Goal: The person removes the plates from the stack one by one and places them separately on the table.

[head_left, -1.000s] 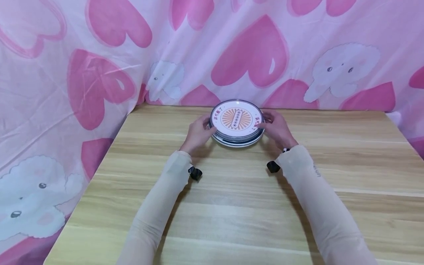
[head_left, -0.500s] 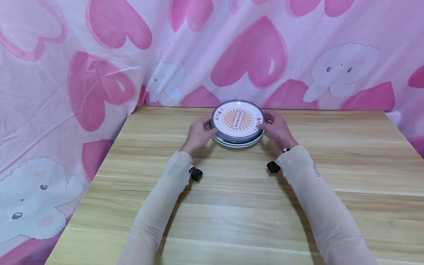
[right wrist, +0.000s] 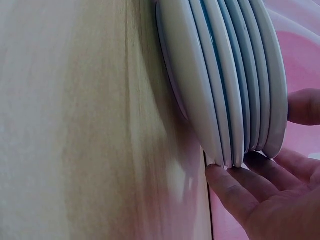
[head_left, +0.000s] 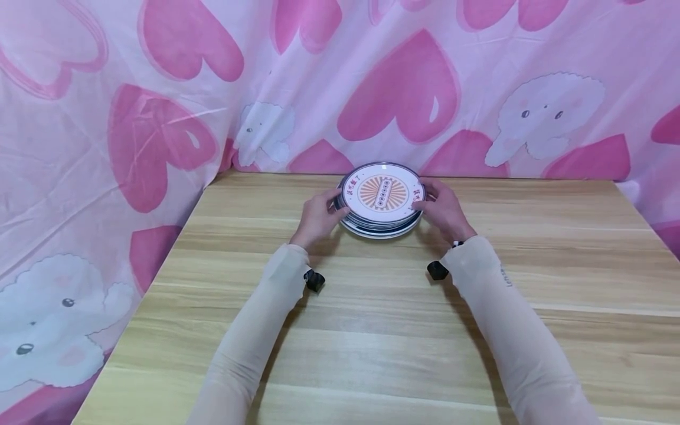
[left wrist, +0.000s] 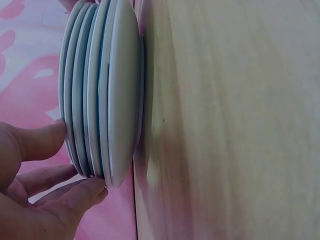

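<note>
A stack of several round plates [head_left: 380,225] stands near the table's back edge. The top plate [head_left: 363,208] is white with a dark rim, an orange sunburst and red lettering. My left hand [head_left: 316,217] holds the stack's left side; in the left wrist view its thumb [left wrist: 45,141] touches the uppermost rim and its fingertips meet rims lower down. Opposite it, my right hand [head_left: 447,211] holds the right side. There the thumb [right wrist: 305,107] lies on the top plate and the fingers [right wrist: 232,187] spread along the stacked rims.
The wooden table [head_left: 340,342] stretches out in front of the stack. Directly behind, a pink curtain [head_left: 297,77] with hearts and white puppies hangs along the back and left side. Black wrist cameras [head_left: 314,280] sit below the hands.
The top plate has shifted slightly to the right on the stack. Both hands stay at its sides, nearly in place; the lower plates look still.
</note>
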Demonstrator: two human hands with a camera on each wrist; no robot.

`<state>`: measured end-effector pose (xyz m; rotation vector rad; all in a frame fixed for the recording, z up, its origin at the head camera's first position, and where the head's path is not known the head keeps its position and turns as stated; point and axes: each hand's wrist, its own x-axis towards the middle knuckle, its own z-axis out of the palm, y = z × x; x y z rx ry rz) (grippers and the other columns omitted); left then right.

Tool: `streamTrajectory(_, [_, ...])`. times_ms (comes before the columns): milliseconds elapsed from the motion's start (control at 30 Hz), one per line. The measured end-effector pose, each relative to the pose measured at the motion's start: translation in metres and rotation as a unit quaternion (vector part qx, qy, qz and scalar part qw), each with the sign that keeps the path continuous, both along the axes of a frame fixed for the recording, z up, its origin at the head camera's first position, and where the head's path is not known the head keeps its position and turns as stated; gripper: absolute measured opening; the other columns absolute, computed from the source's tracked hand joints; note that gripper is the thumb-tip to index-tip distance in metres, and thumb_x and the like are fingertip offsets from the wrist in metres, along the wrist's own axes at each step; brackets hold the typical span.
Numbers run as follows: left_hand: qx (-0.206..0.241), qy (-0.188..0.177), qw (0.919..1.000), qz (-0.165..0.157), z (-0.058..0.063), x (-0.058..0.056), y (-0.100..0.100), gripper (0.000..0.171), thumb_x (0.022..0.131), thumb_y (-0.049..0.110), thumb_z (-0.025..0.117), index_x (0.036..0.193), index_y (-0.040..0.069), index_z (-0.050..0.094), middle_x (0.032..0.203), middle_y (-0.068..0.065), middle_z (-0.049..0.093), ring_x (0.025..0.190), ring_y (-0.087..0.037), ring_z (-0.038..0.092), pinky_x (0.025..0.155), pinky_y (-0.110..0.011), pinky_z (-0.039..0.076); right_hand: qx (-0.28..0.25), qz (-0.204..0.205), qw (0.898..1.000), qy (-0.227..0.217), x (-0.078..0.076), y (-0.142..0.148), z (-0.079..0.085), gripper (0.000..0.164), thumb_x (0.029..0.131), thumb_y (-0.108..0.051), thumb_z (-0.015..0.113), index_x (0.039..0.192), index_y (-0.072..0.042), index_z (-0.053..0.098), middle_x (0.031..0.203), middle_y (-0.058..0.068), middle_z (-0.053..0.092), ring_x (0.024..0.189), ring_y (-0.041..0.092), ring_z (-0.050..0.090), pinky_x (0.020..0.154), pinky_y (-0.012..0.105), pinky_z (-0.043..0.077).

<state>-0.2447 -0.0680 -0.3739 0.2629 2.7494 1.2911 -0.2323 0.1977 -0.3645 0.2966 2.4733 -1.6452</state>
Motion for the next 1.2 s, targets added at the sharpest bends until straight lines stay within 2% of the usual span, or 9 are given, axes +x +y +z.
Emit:
streamTrajectory(300, [-0.013,-0.011,0.9998,0.005,0.004,0.002,0.004,0.055,0.095,0.018,0.069,0.147,0.013,0.050,0.154,-0.013,0.050,0.136,-0.023,0.053,0.114,-0.034,0.045,-0.001,-0.008,1.000,-0.004,0.002,0.003,0.001,0.067,0.098,-0.006,0.057,0.158,-0.014,0.029,0.167,0.012,0.027,0.152,0.030,0.031,0.124,0.043,0.033])
streamTrajectory(433, [-0.006,-0.022,0.9997,0.007,0.005,0.002,0.005,0.054,0.095,0.016,0.069,0.146,0.015,0.052,0.151,-0.013,0.053,0.123,-0.023,0.058,0.106,-0.035,0.051,-0.003,-0.011,1.000,-0.007,0.004,0.007,0.003,0.068,0.097,-0.005,0.057,0.158,-0.015,0.029,0.167,0.011,0.027,0.152,0.028,0.031,0.122,0.042,0.035])
streamTrajectory(567, [0.002,-0.030,0.9995,0.009,0.005,0.001,0.005,0.052,0.095,0.014,0.068,0.145,0.013,0.053,0.146,-0.013,0.057,0.113,-0.022,0.058,0.099,-0.035,0.053,-0.019,-0.018,1.000,0.000,0.005,0.010,0.005,0.068,0.095,-0.002,0.057,0.157,-0.014,0.033,0.165,0.011,0.031,0.148,0.025,0.037,0.118,0.040,0.041])
streamTrajectory(733, [-0.001,-0.034,0.9993,0.014,0.005,0.002,0.006,0.051,0.095,0.012,0.067,0.144,0.011,0.054,0.145,-0.012,0.057,0.115,-0.021,0.057,0.101,-0.034,0.053,-0.041,-0.028,0.999,0.002,0.007,0.014,0.007,0.066,0.093,0.001,0.058,0.155,-0.014,0.039,0.162,0.011,0.037,0.140,0.022,0.042,0.115,0.039,0.044])
streamTrajectory(967, [0.007,-0.039,0.9990,0.019,0.004,0.002,0.007,0.052,0.095,0.011,0.067,0.145,0.011,0.053,0.144,-0.013,0.058,0.118,-0.021,0.059,0.102,-0.032,0.053,-0.063,-0.049,0.997,-0.018,0.011,0.022,0.012,0.066,0.095,-0.002,0.057,0.156,-0.018,0.037,0.163,0.008,0.035,0.131,0.023,0.047,0.113,0.037,0.047])
streamTrajectory(1200, [0.010,-0.037,0.9991,0.019,0.005,0.003,0.006,0.050,0.095,0.009,0.066,0.144,0.011,0.054,0.148,-0.012,0.055,0.123,-0.021,0.057,0.106,-0.032,0.051,-0.100,-0.063,0.993,-0.017,0.012,0.028,0.016,0.065,0.096,0.001,0.055,0.155,-0.021,0.038,0.163,0.008,0.034,0.132,0.024,0.046,0.111,0.038,0.049])
